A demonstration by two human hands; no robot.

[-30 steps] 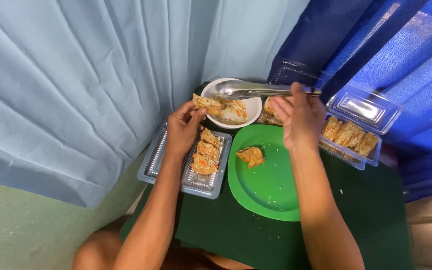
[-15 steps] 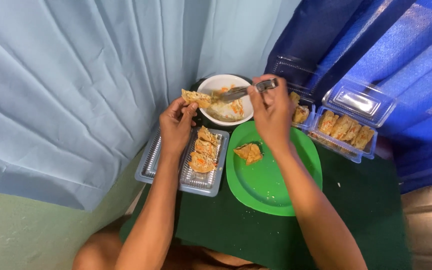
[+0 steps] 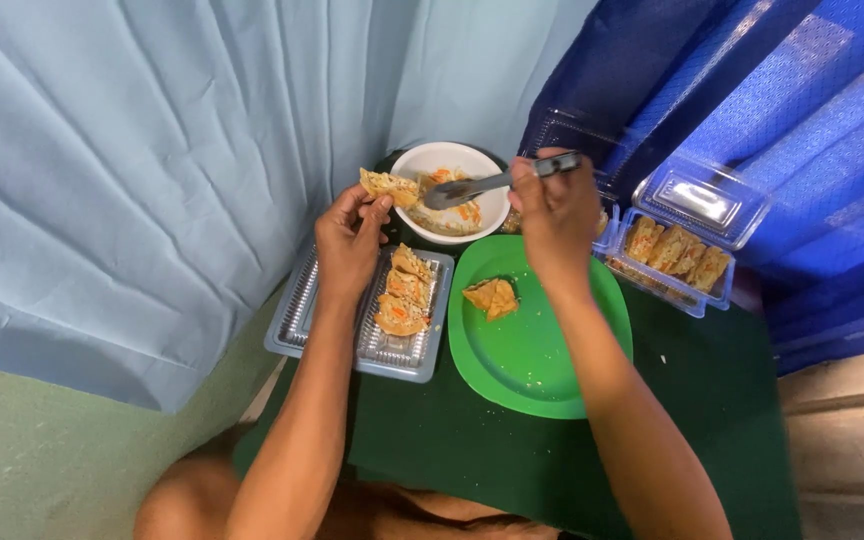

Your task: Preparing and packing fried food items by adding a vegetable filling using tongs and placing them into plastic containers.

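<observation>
My left hand (image 3: 349, 240) pinches a fried pastry piece (image 3: 388, 184) and holds it just left of a white bowl (image 3: 486, 210) with orange-flecked filling. My right hand (image 3: 552, 212) grips the handle of a metal spoon (image 3: 470, 187) whose head lies in the bowl. Below my left hand, an open clear plastic tray (image 3: 392, 350) holds several filled pastries (image 3: 402, 295). A green plate (image 3: 542, 350) beside it carries one pastry piece (image 3: 490, 296).
A second clear container (image 3: 674, 250) with several pastries and a raised lid (image 3: 702, 200) stands at the right. All rest on a dark green cloth (image 3: 712, 400). Light blue fabric (image 3: 152, 150) hangs at the left, darker blue fabric (image 3: 792, 100) at the right.
Both hands shifted left relative to the bowl. The spoon's head moved into the bowl's filling, and the pastry piece in my left hand stays just beside the bowl.
</observation>
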